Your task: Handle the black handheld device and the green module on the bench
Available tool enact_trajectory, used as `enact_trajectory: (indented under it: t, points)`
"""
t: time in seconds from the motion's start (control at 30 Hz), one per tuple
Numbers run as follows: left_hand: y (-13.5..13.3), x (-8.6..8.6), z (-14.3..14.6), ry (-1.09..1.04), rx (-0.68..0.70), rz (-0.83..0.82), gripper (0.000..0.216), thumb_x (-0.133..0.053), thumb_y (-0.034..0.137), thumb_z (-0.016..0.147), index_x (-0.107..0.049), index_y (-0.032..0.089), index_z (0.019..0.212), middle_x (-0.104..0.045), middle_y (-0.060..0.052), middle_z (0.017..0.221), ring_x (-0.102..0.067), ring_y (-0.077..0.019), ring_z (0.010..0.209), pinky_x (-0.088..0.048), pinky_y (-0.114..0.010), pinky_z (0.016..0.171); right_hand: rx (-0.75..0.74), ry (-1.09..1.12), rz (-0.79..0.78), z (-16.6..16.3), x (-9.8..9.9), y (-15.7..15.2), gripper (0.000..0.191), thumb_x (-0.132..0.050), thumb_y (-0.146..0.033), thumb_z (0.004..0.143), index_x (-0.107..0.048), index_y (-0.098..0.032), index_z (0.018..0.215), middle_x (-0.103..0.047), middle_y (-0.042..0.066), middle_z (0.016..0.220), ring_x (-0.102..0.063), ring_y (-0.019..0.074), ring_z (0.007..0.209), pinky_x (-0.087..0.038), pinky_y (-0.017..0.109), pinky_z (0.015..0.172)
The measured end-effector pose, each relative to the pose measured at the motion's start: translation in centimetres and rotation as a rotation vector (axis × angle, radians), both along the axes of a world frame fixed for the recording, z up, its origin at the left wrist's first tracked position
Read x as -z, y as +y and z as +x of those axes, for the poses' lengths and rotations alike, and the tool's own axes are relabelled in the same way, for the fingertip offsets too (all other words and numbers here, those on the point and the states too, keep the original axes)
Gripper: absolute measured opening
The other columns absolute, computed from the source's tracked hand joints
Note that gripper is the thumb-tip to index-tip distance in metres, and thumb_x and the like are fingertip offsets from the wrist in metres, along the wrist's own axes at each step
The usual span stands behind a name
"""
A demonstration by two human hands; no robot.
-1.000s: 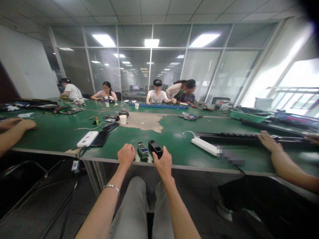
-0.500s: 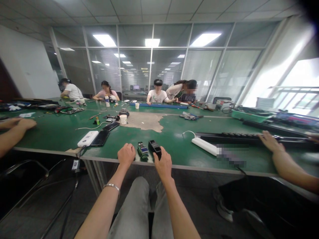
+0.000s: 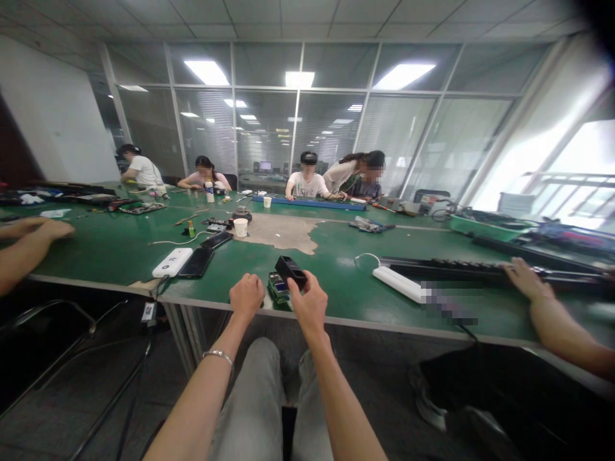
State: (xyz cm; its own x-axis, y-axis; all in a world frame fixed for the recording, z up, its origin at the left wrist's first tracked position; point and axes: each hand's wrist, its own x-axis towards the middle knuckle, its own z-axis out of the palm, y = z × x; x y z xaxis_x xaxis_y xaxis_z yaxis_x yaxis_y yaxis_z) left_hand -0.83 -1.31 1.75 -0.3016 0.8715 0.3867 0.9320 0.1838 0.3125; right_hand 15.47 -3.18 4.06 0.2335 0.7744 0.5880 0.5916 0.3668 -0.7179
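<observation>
My right hand (image 3: 310, 304) grips a small black box-shaped device (image 3: 290, 271) and holds it just above the green table (image 3: 336, 269) near its front edge. Directly beneath it lies a small green circuit-board module (image 3: 277, 287). My left hand (image 3: 246, 295) rests as a closed fist on the table edge, just left of that module; what it holds, if anything, is hidden. A silver bracelet (image 3: 217, 355) circles my left wrist.
A white power strip (image 3: 400, 283) lies to the right, a white router (image 3: 172, 262) and black phone (image 3: 195, 262) to the left, a paper cup (image 3: 241, 227) farther back. Other people's arms rest at the left (image 3: 29, 240) and right (image 3: 542, 301). Several people sit at the far side.
My right hand has lifted the black device off the table and shifted it left, over the green module. The left fist stays put. The view has moved slightly.
</observation>
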Motion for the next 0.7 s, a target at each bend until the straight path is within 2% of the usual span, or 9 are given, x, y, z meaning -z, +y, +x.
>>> enact_trajectory:
  t: [0.37,0.7]
  points:
    - [0.2,0.3,-0.3,0.012,0.004,0.005,0.037,-0.034,0.038,0.096,-0.067,0.022,0.094,-0.062,-0.007,0.099,-0.059,-0.0170,0.087,-0.038,-0.026,0.071,0.039,-0.257,-0.065,-3.0,-0.4,-0.5,0.038,-0.058,-0.040,0.086,-0.058,-0.018,0.116,-0.069,0.009,0.096,-0.063,0.0227,0.089,-0.042,0.028,0.076]
    - [-0.2,-0.3,-0.1,0.010,0.004,-0.012,0.036,-0.035,0.038,0.096,-0.066,0.021,0.094,-0.062,-0.007,0.100,-0.060,-0.0167,0.087,-0.037,-0.026,0.068,0.018,-0.305,-0.043,-3.3,1.4,-0.7,0.045,-0.056,-0.037,0.087,-0.053,-0.013,0.125,-0.067,0.014,0.105,-0.061,0.0262,0.099,-0.042,0.032,0.083]
